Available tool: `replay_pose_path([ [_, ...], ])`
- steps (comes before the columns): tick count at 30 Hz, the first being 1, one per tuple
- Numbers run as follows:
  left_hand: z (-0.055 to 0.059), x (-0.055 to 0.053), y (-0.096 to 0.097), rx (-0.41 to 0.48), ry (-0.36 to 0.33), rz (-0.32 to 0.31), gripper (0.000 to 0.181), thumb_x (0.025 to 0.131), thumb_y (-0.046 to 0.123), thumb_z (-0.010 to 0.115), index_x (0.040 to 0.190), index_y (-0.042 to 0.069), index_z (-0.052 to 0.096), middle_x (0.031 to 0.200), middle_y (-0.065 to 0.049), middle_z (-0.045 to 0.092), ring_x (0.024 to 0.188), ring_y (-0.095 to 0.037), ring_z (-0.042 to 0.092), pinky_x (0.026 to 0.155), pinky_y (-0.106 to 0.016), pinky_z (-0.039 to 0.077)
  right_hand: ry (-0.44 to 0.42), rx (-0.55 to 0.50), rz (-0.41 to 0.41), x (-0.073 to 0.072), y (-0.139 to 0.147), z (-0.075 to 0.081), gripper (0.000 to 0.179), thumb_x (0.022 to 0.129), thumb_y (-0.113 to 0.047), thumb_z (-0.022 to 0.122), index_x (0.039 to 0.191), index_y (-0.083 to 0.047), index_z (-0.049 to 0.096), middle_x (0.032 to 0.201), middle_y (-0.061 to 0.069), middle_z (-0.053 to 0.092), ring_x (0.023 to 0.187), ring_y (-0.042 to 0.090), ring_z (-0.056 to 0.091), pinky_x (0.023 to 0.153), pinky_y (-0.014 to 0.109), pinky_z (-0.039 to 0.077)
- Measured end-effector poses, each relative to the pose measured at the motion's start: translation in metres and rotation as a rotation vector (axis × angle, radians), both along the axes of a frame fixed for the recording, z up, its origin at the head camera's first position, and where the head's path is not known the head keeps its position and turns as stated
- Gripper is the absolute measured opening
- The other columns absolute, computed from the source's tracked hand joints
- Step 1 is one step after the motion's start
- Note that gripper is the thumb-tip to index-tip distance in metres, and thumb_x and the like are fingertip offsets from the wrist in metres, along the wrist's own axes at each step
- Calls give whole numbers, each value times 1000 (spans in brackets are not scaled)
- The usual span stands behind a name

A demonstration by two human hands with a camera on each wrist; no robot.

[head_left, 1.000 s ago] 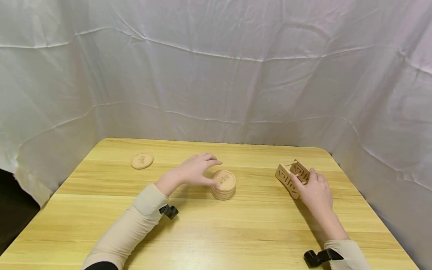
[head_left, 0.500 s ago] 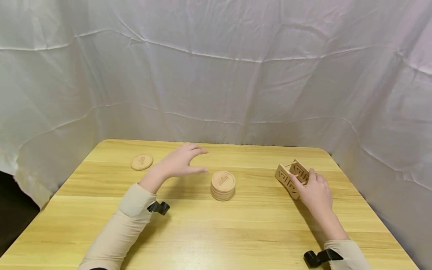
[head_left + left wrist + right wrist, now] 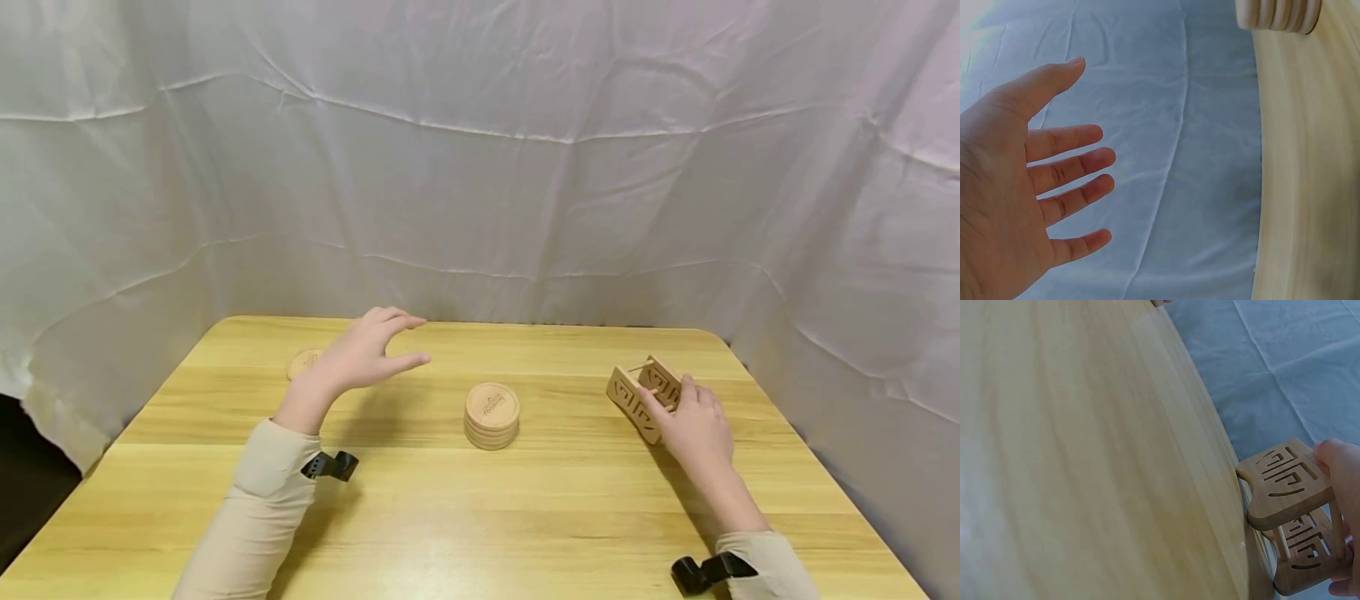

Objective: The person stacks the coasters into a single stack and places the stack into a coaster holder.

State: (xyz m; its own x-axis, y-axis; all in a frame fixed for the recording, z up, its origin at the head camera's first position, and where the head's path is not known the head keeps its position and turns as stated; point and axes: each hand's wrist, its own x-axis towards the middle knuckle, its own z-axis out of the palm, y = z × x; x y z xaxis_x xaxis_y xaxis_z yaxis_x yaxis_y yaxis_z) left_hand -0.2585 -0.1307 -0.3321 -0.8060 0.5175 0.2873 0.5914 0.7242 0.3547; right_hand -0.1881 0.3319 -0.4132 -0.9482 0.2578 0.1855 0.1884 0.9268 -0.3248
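My left hand (image 3: 360, 350) hovers over the left part of the table with its fingers spread and nothing in them; the left wrist view shows its bare palm. Below and behind it lies a single round wooden coaster (image 3: 302, 363), partly covered by the hand. To its right stands a neat stack of round wooden coasters (image 3: 492, 415), the top one bearing dark printing. On the right, my right hand (image 3: 697, 421) grips a wooden coaster holder (image 3: 633, 400), thumb on one side and fingers on the other. Its two side panels (image 3: 1288, 484) have cut-out fret patterns and are joined by rods.
The light wooden table (image 3: 480, 517) has rounded back corners. A pale hanging cloth (image 3: 480, 183) closes off the back and both sides. Black cameras (image 3: 330, 466) sit on both wrists over beige sleeves.
My left hand has moved left, away from the coaster stack, and now covers part of the lone coaster. The right hand keeps its grip on the holder, which stays in place.
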Motion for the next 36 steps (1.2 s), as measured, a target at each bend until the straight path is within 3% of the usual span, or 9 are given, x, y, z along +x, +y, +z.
replay_pose_path([
  [10, 6, -2, -17, 90, -39, 71, 59, 90, 46, 65, 137, 12, 55, 134, -12, 56, 125, -32, 48, 105, -53, 40, 15, -11, 2, -1, -2, -2, 99, 93, -69, 38, 147, 13, 25, 140, 43, 35, 127, 58, 35, 105, 67, 33],
  [20, 5, -3, -32, 167, -92, 170, 59, 92, 46, 62, 139, 11, 53, 136, -12, 53, 126, -33, 46, 104, -55, 39, 32, -14, 5, -4, -4, -3, 99, 92, -69, 38, 147, 13, 26, 139, 43, 36, 127, 57, 36, 104, 67, 34],
  [29, -4, -4, -42, 211, -97, 239, 63, 93, 49, 59, 141, 9, 51, 142, -16, 50, 135, -39, 38, 110, -58, 33, 31, -19, 11, -4, -5, -1, 99, 93, -69, 39, 147, 13, 26, 140, 44, 35, 127, 58, 35, 105, 67, 32],
  [36, -15, -3, -49, 247, -67, 327, 65, 92, 51, 59, 141, 8, 50, 142, -19, 49, 135, -42, 36, 112, -59, 30, 27, -21, 14, -4, -5, -1, 99, 93, -68, 39, 147, 13, 25, 140, 44, 34, 127, 58, 35, 104, 68, 33],
])
